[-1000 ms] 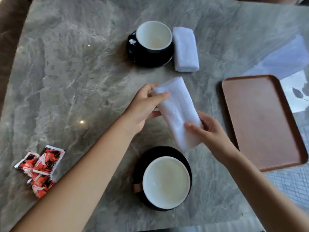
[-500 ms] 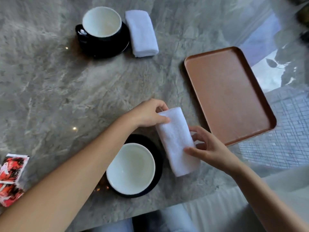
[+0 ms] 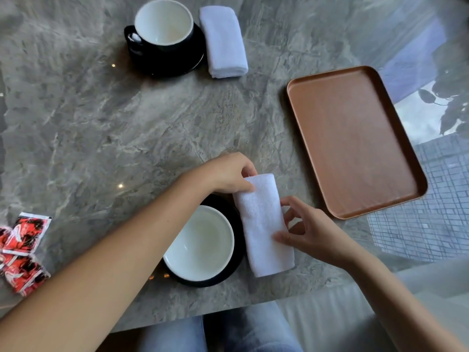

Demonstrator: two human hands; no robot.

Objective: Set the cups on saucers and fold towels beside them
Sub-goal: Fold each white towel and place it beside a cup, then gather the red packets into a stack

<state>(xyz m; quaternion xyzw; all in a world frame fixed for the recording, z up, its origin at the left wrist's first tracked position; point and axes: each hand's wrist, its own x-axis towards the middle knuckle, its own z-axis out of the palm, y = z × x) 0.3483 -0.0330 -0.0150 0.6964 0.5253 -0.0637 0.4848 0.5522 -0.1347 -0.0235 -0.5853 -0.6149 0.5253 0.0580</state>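
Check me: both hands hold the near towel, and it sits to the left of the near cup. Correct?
Not quite. The head view shows the near towel to the right of the near cup, not the left. The rest stands: the left hand pinches its far end and the right hand holds its near part.

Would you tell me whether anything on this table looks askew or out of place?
The near towel, held by the left hand and right hand, slants and seems to overlap the near saucer; red sachets lie jumbled.
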